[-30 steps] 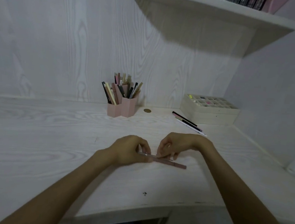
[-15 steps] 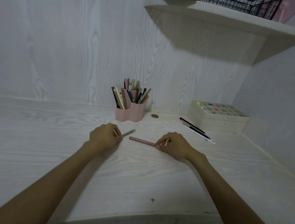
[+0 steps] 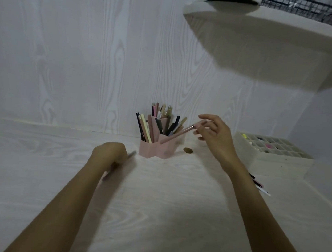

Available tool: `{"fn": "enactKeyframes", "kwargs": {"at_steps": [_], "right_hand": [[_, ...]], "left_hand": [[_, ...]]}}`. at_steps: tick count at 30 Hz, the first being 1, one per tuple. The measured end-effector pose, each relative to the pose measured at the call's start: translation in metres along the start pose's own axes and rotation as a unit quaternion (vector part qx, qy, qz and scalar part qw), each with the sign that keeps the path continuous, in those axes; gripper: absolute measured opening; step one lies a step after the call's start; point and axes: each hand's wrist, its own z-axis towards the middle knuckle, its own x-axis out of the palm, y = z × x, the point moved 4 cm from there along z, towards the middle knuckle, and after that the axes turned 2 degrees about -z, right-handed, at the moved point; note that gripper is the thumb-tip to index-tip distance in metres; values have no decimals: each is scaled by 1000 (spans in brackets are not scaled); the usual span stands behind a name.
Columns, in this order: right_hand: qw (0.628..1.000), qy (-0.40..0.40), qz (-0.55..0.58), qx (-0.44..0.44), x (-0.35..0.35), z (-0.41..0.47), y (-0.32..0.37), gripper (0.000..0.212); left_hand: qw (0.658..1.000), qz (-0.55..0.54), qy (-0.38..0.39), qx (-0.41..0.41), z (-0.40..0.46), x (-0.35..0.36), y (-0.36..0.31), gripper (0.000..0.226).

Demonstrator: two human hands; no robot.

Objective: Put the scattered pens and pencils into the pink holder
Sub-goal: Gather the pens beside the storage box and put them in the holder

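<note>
The pink holder [image 3: 155, 150] stands at the back of the white desk, filled with several pens and pencils [image 3: 157, 125]. My right hand [image 3: 215, 134] is raised just right of it and pinches a pink pen [image 3: 178, 134], which slants down to the left across the holder's right side. My left hand [image 3: 110, 153] rests on the desk left of the holder, closed around a grey pen [image 3: 132, 154] whose tip sticks out toward the holder. More pens [image 3: 259, 186] lie on the desk at the right, partly hidden by my right forearm.
A brown coin [image 3: 188, 150] lies just right of the holder. A white compartment box [image 3: 277, 160] sits at the back right. A shelf [image 3: 266, 46] hangs overhead on the right, with a wire basket [image 3: 309, 8] on it. A wall [image 3: 329, 128] closes the right side.
Both hands moved away from me toward the holder. My right hand lifted the pink pen off the desk up to the holder; my left hand slid forward with the grey pen.
</note>
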Motion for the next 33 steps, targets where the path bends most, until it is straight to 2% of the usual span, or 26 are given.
{"fn": "enactKeyframes", "kwargs": {"at_steps": [2, 4, 6, 9, 11, 14, 16, 18, 22, 24, 26, 30, 33], "right_hand": [[999, -39, 3, -26, 4, 14, 6, 27], [995, -85, 4, -45, 7, 26, 11, 31], [989, -136, 11, -64, 11, 38, 15, 36], [971, -217, 22, -99, 17, 49, 21, 37], [959, -258, 28, -117, 22, 52, 22, 35], [945, -294, -2, -143, 29, 52, 22, 34], [945, -288, -36, -149, 32, 53, 20, 33], [948, -273, -57, -152, 34, 53, 19, 32], [946, -268, -98, -156, 33, 52, 18, 28], [946, -262, -111, -154, 33, 51, 21, 26], [947, -251, -124, -158, 33, 50, 23, 25], [944, -236, -156, -172, 35, 49, 24, 24], [933, -217, -214, -192, 41, 51, 20, 24]], "left_hand": [[981, -184, 56, 9, 4, -14, 0, 15], [951, -303, 35, 54, 6, -34, -2, 9], [913, -390, -56, 105, 8, -55, -6, 12], [833, -465, -243, 179, 12, -69, -16, 14], [787, -477, -326, 216, 14, -64, -26, 31], [762, -436, -387, 281, 18, -48, -37, 67], [761, -406, -404, 306, 24, -38, -41, 80], [770, -364, -420, 314, 29, -32, -41, 79], [828, -277, -378, 309, 40, -17, -43, 75], [851, -216, -383, 288, 41, -9, -45, 70], [840, -177, -431, 278, 38, -6, -44, 60], [801, -169, -521, 243, 35, -11, -37, 36], [795, -187, -534, 217, 35, -18, -28, 25]]}}
